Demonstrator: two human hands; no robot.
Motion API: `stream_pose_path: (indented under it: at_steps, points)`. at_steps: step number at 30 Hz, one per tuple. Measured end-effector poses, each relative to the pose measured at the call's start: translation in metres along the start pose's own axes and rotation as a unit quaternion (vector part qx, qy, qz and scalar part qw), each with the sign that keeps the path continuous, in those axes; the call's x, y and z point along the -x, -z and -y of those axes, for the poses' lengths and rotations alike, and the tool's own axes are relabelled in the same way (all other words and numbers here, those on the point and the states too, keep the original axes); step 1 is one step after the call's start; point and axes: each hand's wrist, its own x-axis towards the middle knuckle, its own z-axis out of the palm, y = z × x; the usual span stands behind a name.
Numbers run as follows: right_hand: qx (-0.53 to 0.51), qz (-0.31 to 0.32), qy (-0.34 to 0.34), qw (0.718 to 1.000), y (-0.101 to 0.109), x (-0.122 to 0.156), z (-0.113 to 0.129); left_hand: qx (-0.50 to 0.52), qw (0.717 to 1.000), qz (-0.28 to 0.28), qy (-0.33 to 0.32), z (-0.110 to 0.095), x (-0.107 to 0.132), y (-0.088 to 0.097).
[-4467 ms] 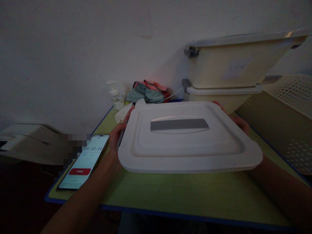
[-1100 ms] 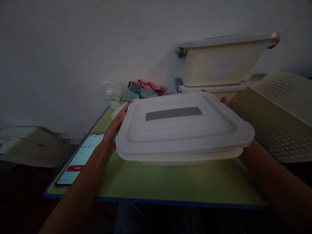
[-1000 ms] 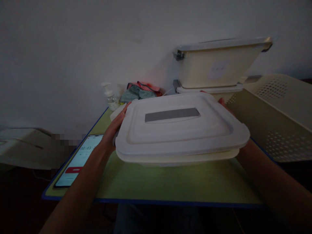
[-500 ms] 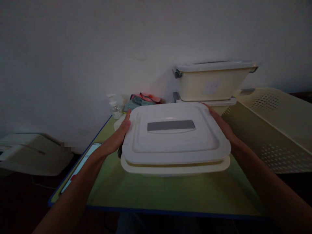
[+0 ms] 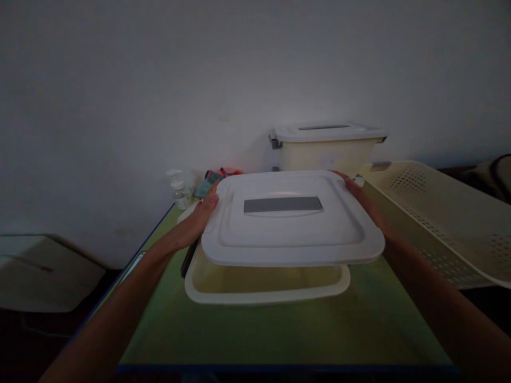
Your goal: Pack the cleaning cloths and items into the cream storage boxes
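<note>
I hold a white plastic lid [image 5: 291, 223] with a grey recessed strip level above an open cream storage box [image 5: 263, 284] on the green table [image 5: 255, 335]. My left hand [image 5: 197, 221] grips the lid's left edge, thumb on top. My right hand [image 5: 365, 202] grips its right edge, fingers curled along the rim. The lid is raised clear of the box at the front, so the box's inside shows beneath it.
A closed cream box with grey latches [image 5: 325, 146] stands against the wall behind. A perforated cream basket [image 5: 435, 213] leans at the right. A pump bottle [image 5: 178, 189] and bundled cloth [image 5: 211, 181] sit at the back left; a phone [image 5: 130, 266] lies at the left edge.
The lid lay on the box half a second ago; now it is lifted off and the box's open rim shows below. My view has risen and pulled back.
</note>
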Motion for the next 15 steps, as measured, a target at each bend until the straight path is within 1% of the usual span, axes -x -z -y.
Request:
stream_pose_path:
  at_steps: [2,4,10,13,15]
  points:
    - [-0.003,-0.017,0.003,1.0,0.003,-0.002,0.008,0.008,1.0,0.004,-0.022,-0.006,-0.006,-0.002]
    - [-0.011,-0.035,-0.002,0.999,0.005,-0.004,0.016,0.026,0.999,0.006,-0.027,-0.012,-0.013,-0.003]
    - [-0.012,-0.09,-0.015,0.996,0.011,-0.01,0.041,0.088,0.996,0.003,0.001,-0.023,-0.032,-0.003]
    - [-0.002,-0.09,0.009,0.996,0.016,-0.012,0.049,0.122,0.993,0.003,-0.003,-0.031,-0.043,-0.006]
    - [0.032,-0.087,0.031,0.995,0.021,-0.016,0.052,0.148,0.989,0.006,-0.011,-0.038,-0.049,-0.007]
